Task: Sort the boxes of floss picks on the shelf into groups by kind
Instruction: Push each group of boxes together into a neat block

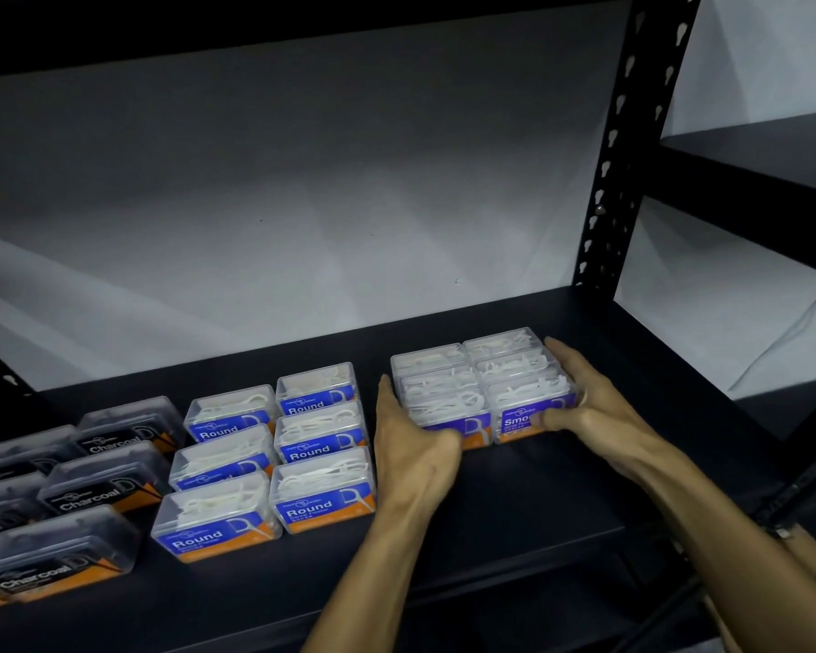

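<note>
Floss-pick boxes [274, 464] in three blocks

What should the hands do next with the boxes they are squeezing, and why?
Probably just let go. The left hand and right hand press the sides of the Smooth boxes, already a tidy block, while the Round boxes and Charcoal boxes sit in their own groups. The sorting looks finished.

Three box groups sit along the shelf [538, 501] front: Charcoal boxes [90, 492] at the left edge, Round boxes [274, 459] beside them, Smooth boxes [484, 386] rightward, between left hand [408, 438] and right hand [590, 398].
</note>
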`<control>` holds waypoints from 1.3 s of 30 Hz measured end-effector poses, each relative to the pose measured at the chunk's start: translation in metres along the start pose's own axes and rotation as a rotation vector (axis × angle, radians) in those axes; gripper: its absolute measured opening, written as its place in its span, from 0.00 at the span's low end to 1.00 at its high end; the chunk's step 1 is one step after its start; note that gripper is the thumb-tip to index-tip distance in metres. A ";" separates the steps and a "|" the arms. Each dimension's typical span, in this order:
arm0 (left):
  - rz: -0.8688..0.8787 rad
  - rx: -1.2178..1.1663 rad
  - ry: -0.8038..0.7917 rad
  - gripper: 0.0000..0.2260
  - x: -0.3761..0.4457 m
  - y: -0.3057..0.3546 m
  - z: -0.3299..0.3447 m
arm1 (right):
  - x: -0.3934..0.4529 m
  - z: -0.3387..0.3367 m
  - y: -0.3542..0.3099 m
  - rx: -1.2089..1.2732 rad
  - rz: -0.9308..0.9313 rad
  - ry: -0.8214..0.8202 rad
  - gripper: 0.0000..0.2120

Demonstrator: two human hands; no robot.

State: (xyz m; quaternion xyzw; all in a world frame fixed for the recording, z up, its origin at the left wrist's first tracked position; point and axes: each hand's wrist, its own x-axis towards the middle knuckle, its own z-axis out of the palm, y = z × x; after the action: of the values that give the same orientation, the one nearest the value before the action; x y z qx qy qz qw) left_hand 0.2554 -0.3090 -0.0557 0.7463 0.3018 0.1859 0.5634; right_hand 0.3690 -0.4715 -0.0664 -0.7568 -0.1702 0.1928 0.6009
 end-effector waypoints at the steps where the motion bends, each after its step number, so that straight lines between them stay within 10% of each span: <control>1: 0.007 -0.010 -0.008 0.37 0.000 -0.001 0.000 | 0.000 0.000 0.000 0.009 0.000 -0.007 0.45; 39: 0.049 -0.037 -0.081 0.37 -0.011 -0.016 0.003 | -0.011 -0.006 0.012 0.085 -0.022 -0.011 0.43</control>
State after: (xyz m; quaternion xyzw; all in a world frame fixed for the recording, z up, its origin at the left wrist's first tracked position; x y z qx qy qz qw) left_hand 0.2456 -0.3156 -0.0712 0.7498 0.2567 0.1749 0.5842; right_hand 0.3629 -0.4845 -0.0755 -0.7276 -0.1736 0.1973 0.6336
